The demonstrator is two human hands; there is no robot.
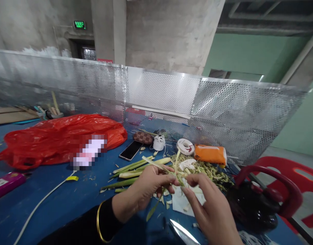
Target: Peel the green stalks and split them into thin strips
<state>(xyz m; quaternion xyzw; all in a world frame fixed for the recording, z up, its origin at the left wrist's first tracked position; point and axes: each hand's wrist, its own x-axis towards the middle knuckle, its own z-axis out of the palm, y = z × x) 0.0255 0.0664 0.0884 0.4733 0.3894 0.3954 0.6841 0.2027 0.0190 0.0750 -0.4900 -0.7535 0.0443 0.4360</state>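
Observation:
My left hand (147, 182) is closed, its fingers pinching pale green leaf strips (158, 165). Close by on the right, my right hand (209, 204) pinches the same strips near where they cross; the exact fingertip contact is small and partly hidden. One strip stands up between the hands, and a pointed green end hangs below. Thick green and whitish stalks (130, 174) lie on the blue table (95, 200) beyond my left hand. Past my right hand is a heap of shredded green trimmings (215, 173). A shiny pointed metal blade (183, 233) lies nearest me.
A dark kettle (253, 204) with a red handle stands at right, beside a red chair (276, 170). Toward the perforated metal screen (161, 88) are a phone (130, 150), a tape roll (185, 147) and an orange packet (209, 154). A red plastic bag (56, 131) lies left.

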